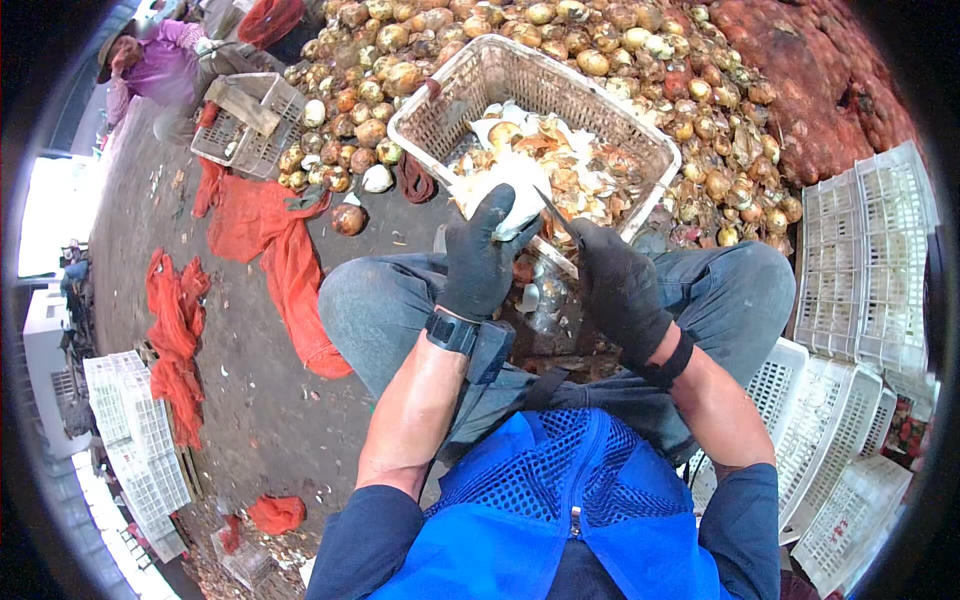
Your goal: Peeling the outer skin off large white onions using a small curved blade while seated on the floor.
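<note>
My left hand (pixel 482 255), in a dark glove, grips a white peeled onion (pixel 514 196) over the near left side of a plastic crate (pixel 664 161). In my right hand (pixel 616 277), also gloved, is a knife (pixel 553 208), its thin blade pointing up and left towards the onion. Whether the blade touches the onion I cannot tell. Onion skins and white layers (pixel 592 169) lie in the crate below and beyond my hands.
Unpeeled onions (pixel 720 142) are heaped beyond the crate. Red mesh sacks (pixel 247 217) lie on the floor at left. White crates (pixel 832 262) are stacked at right. A person (pixel 161 64) sits at upper left beside another crate (pixel 281 112).
</note>
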`<state>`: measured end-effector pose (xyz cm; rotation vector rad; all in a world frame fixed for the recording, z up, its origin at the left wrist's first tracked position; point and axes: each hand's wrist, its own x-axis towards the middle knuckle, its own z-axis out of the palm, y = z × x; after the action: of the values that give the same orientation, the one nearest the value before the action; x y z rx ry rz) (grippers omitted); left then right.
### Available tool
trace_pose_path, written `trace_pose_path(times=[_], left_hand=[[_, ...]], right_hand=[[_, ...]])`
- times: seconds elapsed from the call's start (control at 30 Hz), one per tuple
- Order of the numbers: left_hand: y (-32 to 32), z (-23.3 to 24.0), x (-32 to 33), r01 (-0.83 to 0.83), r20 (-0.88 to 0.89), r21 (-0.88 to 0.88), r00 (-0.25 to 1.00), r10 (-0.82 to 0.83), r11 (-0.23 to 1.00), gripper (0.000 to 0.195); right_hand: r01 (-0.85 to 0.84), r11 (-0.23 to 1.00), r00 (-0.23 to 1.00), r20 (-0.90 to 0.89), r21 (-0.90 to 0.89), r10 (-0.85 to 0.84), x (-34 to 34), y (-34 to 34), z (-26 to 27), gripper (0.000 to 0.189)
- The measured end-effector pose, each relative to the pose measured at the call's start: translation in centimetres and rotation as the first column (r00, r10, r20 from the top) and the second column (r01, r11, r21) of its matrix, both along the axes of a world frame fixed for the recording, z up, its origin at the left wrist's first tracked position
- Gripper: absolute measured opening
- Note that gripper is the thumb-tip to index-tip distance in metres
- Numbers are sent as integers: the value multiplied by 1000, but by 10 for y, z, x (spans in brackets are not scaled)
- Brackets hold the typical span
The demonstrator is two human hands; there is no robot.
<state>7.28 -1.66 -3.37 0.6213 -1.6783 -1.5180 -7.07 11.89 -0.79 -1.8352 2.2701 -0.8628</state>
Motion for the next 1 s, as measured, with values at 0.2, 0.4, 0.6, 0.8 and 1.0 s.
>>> trace_pose_path(times=[0.2, 0.4, 0.6, 0.8, 1.0], left_hand=[[-2, 7, -5, 83, -241, 570, 968, 70, 817, 36], [-12, -17, 1, 62, -17, 173, 998, -60, 983, 50], [-3, 15, -2, 186, -252, 606, 967, -35, 774, 55], [-6, 11, 1, 329, -385, 699, 921, -53, 635, 58], [0, 18, -3, 448, -516, 736, 856, -7, 507, 60]], right_hand=[[60, 994, 988, 135, 88, -71, 3, -6, 0, 25], [55, 997, 806, 591, -48, -16, 10, -19, -9, 23], [-67, 942, 239, 922, 329, -305, -19, -20, 28, 34], [56, 972, 265, 936, 226, -233, -21, -28, 20, 34], [127, 967, 103, 967, 219, -233, -21, -32, 22, 34]])
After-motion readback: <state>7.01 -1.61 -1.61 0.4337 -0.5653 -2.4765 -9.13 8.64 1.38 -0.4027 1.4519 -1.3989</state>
